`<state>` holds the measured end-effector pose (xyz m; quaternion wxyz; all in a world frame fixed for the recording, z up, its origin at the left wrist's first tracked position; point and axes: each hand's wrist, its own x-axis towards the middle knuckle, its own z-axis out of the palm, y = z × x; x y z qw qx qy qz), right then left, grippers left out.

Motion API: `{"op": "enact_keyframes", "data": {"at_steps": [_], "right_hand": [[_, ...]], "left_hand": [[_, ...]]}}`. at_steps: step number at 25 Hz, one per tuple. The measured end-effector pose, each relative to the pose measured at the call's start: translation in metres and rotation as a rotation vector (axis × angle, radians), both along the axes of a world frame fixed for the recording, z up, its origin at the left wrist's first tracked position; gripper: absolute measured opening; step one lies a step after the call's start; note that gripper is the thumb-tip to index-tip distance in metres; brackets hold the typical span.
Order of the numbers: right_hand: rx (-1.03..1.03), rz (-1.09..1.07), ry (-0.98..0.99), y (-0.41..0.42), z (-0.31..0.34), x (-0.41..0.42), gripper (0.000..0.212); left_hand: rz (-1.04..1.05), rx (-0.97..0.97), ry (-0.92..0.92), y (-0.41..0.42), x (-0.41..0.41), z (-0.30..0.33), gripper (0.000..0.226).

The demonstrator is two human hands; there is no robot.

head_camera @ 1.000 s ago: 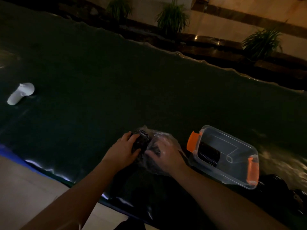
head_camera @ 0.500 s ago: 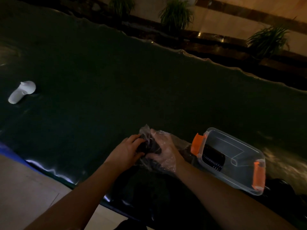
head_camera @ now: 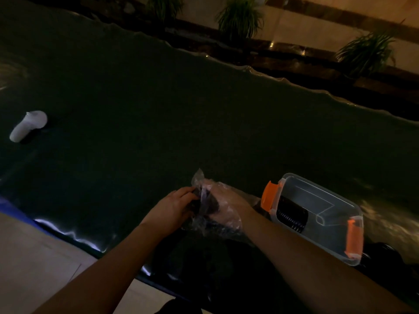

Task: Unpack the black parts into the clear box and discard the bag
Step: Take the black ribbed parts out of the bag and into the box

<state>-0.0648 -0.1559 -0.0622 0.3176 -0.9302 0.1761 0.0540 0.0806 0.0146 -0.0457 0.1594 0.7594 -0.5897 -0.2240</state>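
Crinkled clear plastic, the bag, sits at the near centre of the table with your right hand pushed inside it and your left hand pinching its left edge; both sets of fingers are curled, gripping film and what looks like a black part, though the dim light hides the exact hold. One ribbed black part already lies in the clear box, just right of the bag. Risk: the thin film may tear or snag, spilling parts onto the dark table cover, where black pieces would be hard to find. That cover is wrinkled and glossy. A white object lies far left; potted plants line the far wall.
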Motion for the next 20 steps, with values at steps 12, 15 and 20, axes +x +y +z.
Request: {"op": "enact_keyframes", "data": {"at_steps": [12,15,20], "right_hand": [[-0.162,0.120,0.219,0.005,-0.002,-0.014,0.051],[-0.154,0.140,0.128,0.017,0.020,-0.043,0.070],[-0.260,0.295,0.161,0.032,0.068,-0.095,0.095]], "left_hand": [[0.053,0.134,-0.027,0.001,0.012,0.017,0.073],[0.145,0.251,-0.104,0.000,0.012,0.023,0.085],[0.279,0.354,-0.184,0.005,0.016,0.036,0.079]]}}
